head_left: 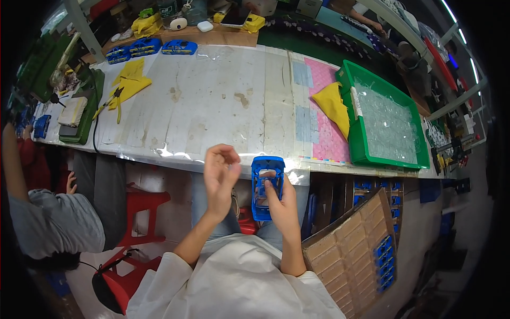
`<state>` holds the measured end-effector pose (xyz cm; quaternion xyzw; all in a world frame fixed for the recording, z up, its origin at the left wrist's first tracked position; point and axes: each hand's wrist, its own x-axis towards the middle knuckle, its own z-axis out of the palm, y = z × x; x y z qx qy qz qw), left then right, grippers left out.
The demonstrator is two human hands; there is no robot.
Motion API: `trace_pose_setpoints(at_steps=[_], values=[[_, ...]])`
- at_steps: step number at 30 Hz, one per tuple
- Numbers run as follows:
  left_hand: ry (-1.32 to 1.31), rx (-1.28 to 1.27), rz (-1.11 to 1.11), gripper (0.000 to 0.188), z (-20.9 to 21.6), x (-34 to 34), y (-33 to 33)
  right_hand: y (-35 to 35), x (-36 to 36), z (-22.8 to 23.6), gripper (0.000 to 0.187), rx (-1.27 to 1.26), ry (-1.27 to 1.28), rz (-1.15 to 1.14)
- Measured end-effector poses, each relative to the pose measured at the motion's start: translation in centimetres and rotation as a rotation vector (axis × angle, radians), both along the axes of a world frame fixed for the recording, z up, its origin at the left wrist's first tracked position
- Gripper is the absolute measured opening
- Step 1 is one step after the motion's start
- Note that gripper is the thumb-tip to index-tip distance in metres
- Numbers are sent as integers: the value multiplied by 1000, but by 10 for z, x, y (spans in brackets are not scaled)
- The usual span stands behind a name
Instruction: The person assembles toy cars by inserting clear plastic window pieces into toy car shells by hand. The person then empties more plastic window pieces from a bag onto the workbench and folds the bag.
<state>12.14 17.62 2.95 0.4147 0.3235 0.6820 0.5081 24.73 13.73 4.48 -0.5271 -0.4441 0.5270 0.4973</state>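
My right hand point(285, 210) grips a blue plastic toy car body point(259, 211) just off the table's near edge, above my lap. The shell's hollow inside faces up, and my thumb presses into it while the fingers wrap round underneath. Left of the shell, apart from it, my left hand point(219, 178) is raised with half-curled fingers; I see nothing between them. Its fingertips are slightly blurred.
A green tray point(362, 143) of clear plastic parts stands right on the table point(212, 125), beside a yellow cloth point(334, 106). Blue toy cars point(179, 47) and yellow-handled pliers point(117, 103) lie left. Right of my lap is a divided carton point(345, 255). Another person point(58, 218) sits left.
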Motion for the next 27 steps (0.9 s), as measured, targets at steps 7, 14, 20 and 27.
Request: trace_pose_setpoints(at_steps=[7, 14, 20, 27], values=[[227, -128, 16, 15, -13, -15, 11, -4, -1, -2, 17, 17, 86, 13], [351, 23, -196, 25, -2, -12, 0, -5, -2, 1, 17, 42, 12, -2], [672, 67, -169, 27, 13, -2, -9, -5, -5, -5, 18, 135, -133, -24], [665, 35, -76, 19, 8, 3, -14, -4, -6, 1, 19, 145, -216, -1]])
